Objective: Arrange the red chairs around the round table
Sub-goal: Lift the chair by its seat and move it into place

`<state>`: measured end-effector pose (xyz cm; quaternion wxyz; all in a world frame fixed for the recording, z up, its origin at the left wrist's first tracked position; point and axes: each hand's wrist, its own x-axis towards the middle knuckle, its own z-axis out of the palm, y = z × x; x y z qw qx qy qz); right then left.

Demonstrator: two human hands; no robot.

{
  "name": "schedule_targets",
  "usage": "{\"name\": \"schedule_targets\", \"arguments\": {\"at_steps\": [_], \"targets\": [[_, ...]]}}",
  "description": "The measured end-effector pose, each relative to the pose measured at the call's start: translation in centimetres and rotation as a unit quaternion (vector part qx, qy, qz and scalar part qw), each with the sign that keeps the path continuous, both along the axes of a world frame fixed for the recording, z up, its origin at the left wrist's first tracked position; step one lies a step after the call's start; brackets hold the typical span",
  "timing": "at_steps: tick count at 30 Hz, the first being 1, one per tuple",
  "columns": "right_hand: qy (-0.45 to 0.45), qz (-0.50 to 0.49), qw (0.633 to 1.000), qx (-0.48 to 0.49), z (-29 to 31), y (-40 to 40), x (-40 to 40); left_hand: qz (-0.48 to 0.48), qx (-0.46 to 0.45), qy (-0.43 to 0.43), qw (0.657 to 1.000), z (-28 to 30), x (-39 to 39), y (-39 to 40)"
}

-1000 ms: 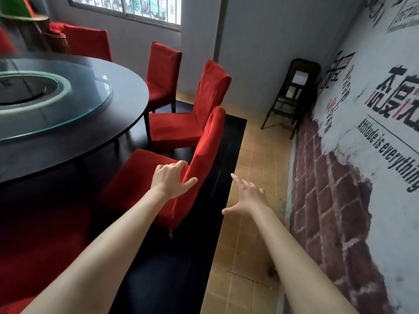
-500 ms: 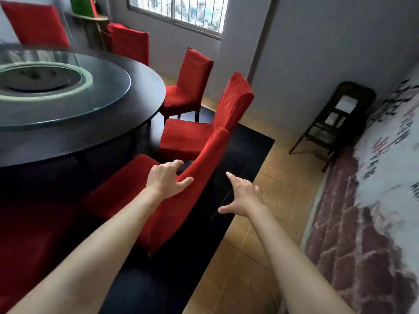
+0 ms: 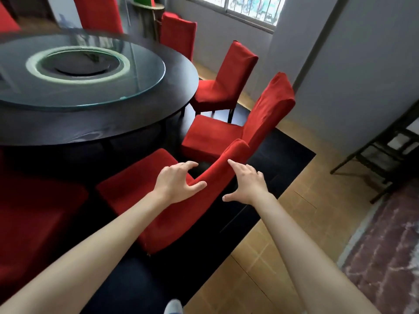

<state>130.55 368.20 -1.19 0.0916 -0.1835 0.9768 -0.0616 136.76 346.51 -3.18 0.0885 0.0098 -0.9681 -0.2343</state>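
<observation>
The round dark table (image 3: 95,130) carries a glass turntable (image 3: 79,71) at the upper left. The nearest red chair (image 3: 138,184) stands at its edge, backrest toward me. My left hand (image 3: 178,180) arches over the backrest's top edge with the thumb on the fabric and the fingers spread above the seat side, not closed. My right hand (image 3: 247,183) is flat, fingertips touching the rear of the backrest. A second red chair (image 3: 263,118) and a third red chair (image 3: 226,80) follow the table's curve. Two more red chairs stand at the far side.
A red seat (image 3: 34,223) fills the left foreground. A black rug (image 3: 272,168) lies under the chairs on tan tiles. A dark folding stand (image 3: 383,155) leans at the right wall, near a brick-pattern wall (image 3: 385,245). My foot (image 3: 173,307) shows at the bottom.
My right hand has moved left from open air onto the rear of the nearest chair's backrest. The left hand stays over its top edge. The view has swung toward the table.
</observation>
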Motion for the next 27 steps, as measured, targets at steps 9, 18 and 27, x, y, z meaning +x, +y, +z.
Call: {"name": "schedule_targets", "arguments": {"at_steps": [9, 18, 27], "targets": [[0.003, 0.095, 0.995, 0.019, -0.1, -0.4, -8.5, 0.032, 0.009, -0.030, 0.999, -0.8, -2.4, 0.3], [-0.054, 0.301, 0.951, 0.054, -1.5, -1.8, -16.2, 0.207, 0.010, -0.081, 0.975, -3.3, -2.2, 3.3], [-0.030, 0.421, 0.905, 0.050, -3.5, -2.0, -18.2, 0.402, -0.076, -0.124, 0.904, -4.1, -1.5, 6.3]]}}
